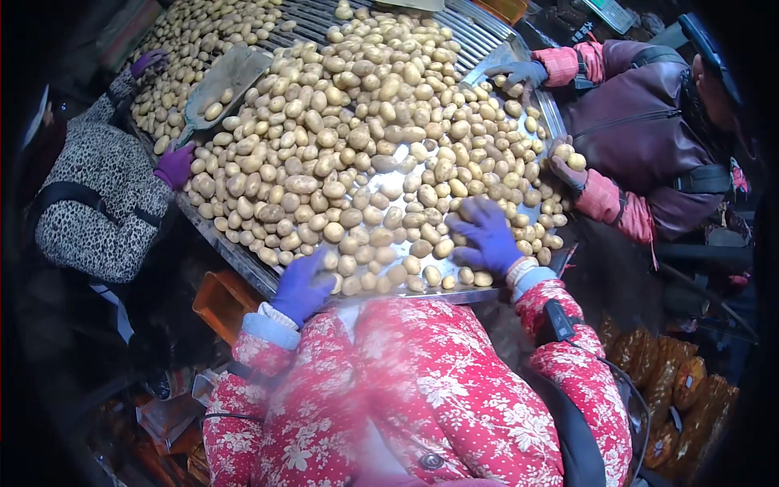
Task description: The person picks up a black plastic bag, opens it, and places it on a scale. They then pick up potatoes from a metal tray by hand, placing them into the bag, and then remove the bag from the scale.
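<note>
A large heap of potatoes point(304, 146) covers a metal sorting table point(234, 252). My left hand point(302, 285), in a purple glove, is at the near left edge of the table with its fingers against potatoes; it is blurred, and whether it grips one is unclear. My right hand point(485, 234), in a purple glove too, lies palm down with spread fingers over potatoes near the right side. Between my hands, loose potatoes lie along the near rim, and bare shiny metal shows in spots behind them.
A co-worker's gloved hand point(174, 165) at the left is by the handle of a metal scoop point(222, 91). At the right, another co-worker's hand point(567, 163) holds potatoes. An orange crate point(225, 304) stands below the table's left edge. Filled mesh sacks point(663, 389) lie at lower right.
</note>
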Demonstrator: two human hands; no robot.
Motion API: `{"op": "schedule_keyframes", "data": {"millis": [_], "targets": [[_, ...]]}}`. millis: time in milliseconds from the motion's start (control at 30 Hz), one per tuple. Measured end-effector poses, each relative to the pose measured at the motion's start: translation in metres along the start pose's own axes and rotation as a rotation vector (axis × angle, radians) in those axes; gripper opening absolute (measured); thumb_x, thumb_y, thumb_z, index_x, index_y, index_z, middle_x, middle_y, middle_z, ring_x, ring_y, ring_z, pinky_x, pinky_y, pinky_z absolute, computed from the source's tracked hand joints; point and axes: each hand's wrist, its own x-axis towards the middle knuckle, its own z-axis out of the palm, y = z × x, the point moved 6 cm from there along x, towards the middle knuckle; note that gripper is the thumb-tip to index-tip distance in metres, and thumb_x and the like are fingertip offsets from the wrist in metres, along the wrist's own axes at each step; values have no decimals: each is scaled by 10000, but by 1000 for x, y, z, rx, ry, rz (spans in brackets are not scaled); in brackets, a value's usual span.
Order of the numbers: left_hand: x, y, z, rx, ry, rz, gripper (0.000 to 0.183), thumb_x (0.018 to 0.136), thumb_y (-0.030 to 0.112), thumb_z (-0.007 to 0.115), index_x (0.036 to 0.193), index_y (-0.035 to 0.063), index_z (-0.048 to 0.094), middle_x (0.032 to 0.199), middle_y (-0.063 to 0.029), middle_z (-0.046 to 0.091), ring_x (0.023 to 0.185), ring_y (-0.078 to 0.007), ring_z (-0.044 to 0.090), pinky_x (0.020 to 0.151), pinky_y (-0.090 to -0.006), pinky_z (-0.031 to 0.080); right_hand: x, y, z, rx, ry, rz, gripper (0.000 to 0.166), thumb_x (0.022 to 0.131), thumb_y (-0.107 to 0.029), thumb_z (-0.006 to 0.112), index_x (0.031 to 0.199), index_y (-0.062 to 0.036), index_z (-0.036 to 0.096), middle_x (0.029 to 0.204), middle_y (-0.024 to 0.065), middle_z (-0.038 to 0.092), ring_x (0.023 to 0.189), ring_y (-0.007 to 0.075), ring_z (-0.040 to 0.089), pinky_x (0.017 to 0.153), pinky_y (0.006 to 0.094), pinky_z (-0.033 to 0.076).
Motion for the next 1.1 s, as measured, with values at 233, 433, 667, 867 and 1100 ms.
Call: {"op": "schedule_keyframes", "data": {"millis": [233,433,667,867,1100], "targets": [[-18,-41,21,15,-189,-222,792,883,336,732,1566,84,419,1417,-235,597,1283,-416,584,1035,-444,499,17,-5,-33,-125,298,-10,294,804,-362,759,1037,-182,752,1158,107,655,1184,397,550,1043,582,393],[1,-39,24,-472,61,-105,621,944,218,696,1494,16,489,1285,-174,651,1008,-256,692,871,-363,573,92,-61,25,-313,110,-3,180,758,-284,753,856,-159,669,882,66,615,950,275,603,1017,523,413],[-27,-16,14,-1426,-29,-343,553,1090,450,431,1502,89,504,1271,-170,641,1071,-275,659,936,-432,552,80,-47,26,415,127,298,287,776,-304,847,853,-67,705,912,102,660,881,260,635,797,385,520],[-20,26,-8,86,128,-2,468,1099,399,434,1441,107,567,1377,-204,598,1266,-332,596,1015,-491,523,110,-119,37,704,8,58,530,826,-310,808,1308,-119,696,1184,127,691,1120,314,637,984,435,493],[-33,-68,-43,-184,549,-173,322,902,210,741,1213,133,715,994,-117,693,861,-290,684,750,-454,565,66,-67,-12,9,54,-202,323,857,-372,697,1127,-202,747,1204,41,688,1161,356,577,979,550,420]]}}
